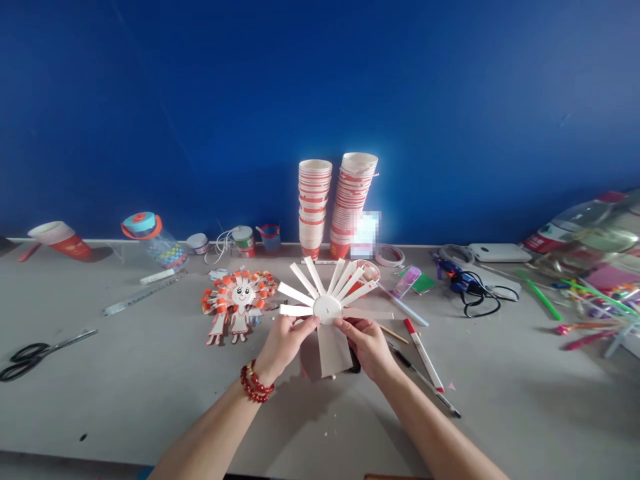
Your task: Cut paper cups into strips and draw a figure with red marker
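Both my hands hold a paper cup cut into strips [327, 309], its white strips fanned out around the round base and one wide flap hanging down. My left hand [286, 343] pinches the lower left of the base between thumb and fingers. On the lower right, my right hand [367, 340] grips it the same way, fingertips partly hidden behind the paper. Left of my hands lie paper dolls [241, 303] with curled orange-and-white hair; the front one has a drawn face and dress. Something dark, partly hidden, lies behind the flap near my right hand.
Two tall stacks of paper cups [313, 207] stand against the blue wall. Scissors [37, 353] lie far left, near a water bottle [155, 243]. Right of my hands are a red marker [424, 355], a black pen [425, 380] and a corded glue gun [457, 279]. Large bottles [575, 230] lie far right.
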Tool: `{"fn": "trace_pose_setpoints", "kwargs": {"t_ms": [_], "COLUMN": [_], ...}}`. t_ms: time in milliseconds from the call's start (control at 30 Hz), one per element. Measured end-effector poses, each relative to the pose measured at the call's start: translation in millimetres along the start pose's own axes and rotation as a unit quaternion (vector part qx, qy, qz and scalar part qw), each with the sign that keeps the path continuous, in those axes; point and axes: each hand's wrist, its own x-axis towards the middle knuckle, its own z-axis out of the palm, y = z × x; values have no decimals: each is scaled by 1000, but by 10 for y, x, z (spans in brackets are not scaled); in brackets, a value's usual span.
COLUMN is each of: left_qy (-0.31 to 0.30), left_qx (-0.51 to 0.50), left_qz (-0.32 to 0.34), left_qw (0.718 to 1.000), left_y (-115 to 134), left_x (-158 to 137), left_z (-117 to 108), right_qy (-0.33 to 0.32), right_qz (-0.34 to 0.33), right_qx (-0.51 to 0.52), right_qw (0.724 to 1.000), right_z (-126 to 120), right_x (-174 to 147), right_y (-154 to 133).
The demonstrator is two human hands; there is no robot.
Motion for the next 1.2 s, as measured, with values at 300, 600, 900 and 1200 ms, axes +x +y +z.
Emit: {"fn": "trace_pose_setpoints", "kwargs": {"t_ms": [300, 600, 900, 1200], "left_qy": [-17, 58, 54, 1], "left_qx": [-33, 66, 70, 86], "left_qz": [2, 44, 79, 63], "left_qw": [999, 995, 993, 994], "left_y": [49, -12, 62, -198], "left_x": [-4, -8, -97, -316], "left_z": [26, 7, 41, 266], "right_qy": [-6, 14, 73, 106], "right_qz": [14, -15, -43, -48], "right_qx": [22, 22, 21, 92], "right_qw": [1000, 1000, 996, 989], "right_z": [63, 18, -33, -36], "right_x": [-27, -4, 24, 41], "right_y": [-86, -28, -4, -16]}}
